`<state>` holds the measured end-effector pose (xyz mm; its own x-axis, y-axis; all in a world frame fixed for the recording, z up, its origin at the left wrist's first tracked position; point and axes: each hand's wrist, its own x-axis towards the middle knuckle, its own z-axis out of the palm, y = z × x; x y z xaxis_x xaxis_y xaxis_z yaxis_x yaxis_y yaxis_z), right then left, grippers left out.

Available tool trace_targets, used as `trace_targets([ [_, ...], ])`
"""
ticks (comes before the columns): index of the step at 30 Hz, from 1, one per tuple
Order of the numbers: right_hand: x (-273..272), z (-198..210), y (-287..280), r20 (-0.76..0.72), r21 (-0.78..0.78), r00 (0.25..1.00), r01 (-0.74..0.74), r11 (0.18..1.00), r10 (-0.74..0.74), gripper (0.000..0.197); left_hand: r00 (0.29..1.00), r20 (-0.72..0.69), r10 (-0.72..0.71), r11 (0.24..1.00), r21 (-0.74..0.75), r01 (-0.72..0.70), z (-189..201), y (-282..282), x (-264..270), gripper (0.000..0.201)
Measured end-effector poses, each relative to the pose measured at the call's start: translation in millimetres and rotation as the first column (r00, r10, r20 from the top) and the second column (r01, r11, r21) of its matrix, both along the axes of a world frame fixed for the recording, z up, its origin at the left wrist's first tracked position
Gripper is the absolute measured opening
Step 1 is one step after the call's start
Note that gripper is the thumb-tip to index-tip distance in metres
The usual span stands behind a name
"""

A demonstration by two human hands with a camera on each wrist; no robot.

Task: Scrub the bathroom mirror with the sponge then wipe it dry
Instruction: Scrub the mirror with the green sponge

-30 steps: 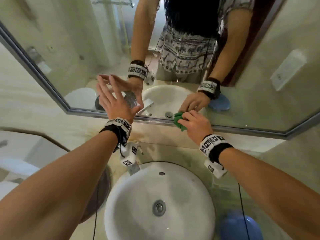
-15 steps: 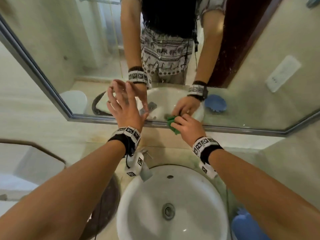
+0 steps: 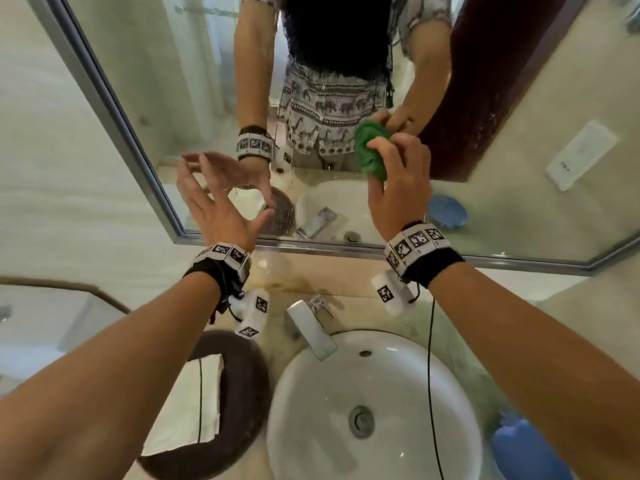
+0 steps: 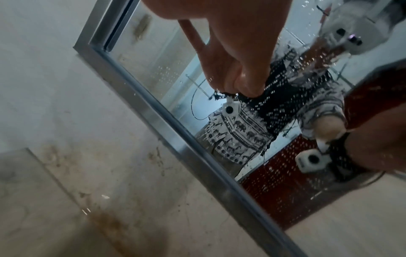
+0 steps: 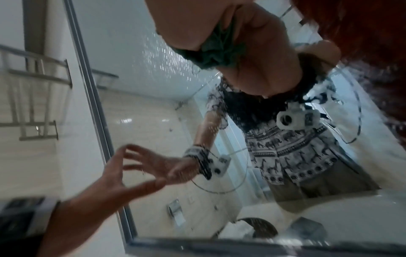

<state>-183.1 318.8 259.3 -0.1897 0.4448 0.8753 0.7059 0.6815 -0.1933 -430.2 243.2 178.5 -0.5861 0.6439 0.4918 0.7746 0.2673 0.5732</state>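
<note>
Glossy glass mirror [image 3: 194, 81] in a brushed metal frame; crumpled green cloth-like sponge [image 3: 370, 154]; smooth glazed white sink [image 3: 311, 427]

A marble-patterned vanity counter [image 3: 460, 327] is shown below the mirror, with a round white basin [image 3: 374, 407] set into it and a chrome faucet [image 3: 311, 327] mounted at the basin's rear rim. A dark round tray [image 3: 239, 379] bearing a folded white towel [image 3: 188, 407] is seen left of the basin, and a blue object [image 3: 523, 445], partly hidden, to its right.
</note>
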Motion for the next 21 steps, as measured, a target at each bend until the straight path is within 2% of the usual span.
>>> trace_targets([
  [2,-8,-18,-1,0.119,0.024,0.993,-0.030,0.999,0.027,0.022,0.999,0.042,-0.001,1.000,0.017,0.000,0,5,-2,0.141],
  [5,-7,-59,-3,0.351,-0.033,0.930,-0.100,0.994,0.106,0.020,0.997,0.076,0.010,1.000,0.005,-0.010,-3,8,-2,0.147],
  [10,12,-110,-6,0.540,-0.208,0.825,-0.061,0.976,0.167,0.015,0.997,0.082,0.018,1.000,-0.010,-0.017,-4,9,-3,0.149],
  [11,17,-115,-6,0.550,-0.244,0.819,-0.029,0.969,0.163,0.019,0.996,0.082,0.019,1.000,-0.008,-0.019,-4,9,-2,0.150],
  [13,22,-114,-5,0.527,-0.297,0.838,0.028,0.955,0.139,0.026,0.997,0.078,0.029,1.000,-0.011,-0.028,-4,10,-1,0.151],
  [15,17,-97,-4,0.455,-0.293,0.882,0.018,0.956,0.123,0.022,0.997,0.073,0.040,0.999,-0.022,-0.039,-5,11,-1,0.152],
  [18,1,-50,-5,0.301,-0.138,0.945,-0.087,0.987,0.126,0.013,0.996,0.062,0.061,0.998,-0.018,-0.060,-6,12,1,0.151],
  [21,-23,1,-6,0.115,0.042,0.989,-0.100,0.994,0.094,0.022,0.996,0.064,0.069,0.996,-0.058,-0.065,-2,11,4,0.151],
])
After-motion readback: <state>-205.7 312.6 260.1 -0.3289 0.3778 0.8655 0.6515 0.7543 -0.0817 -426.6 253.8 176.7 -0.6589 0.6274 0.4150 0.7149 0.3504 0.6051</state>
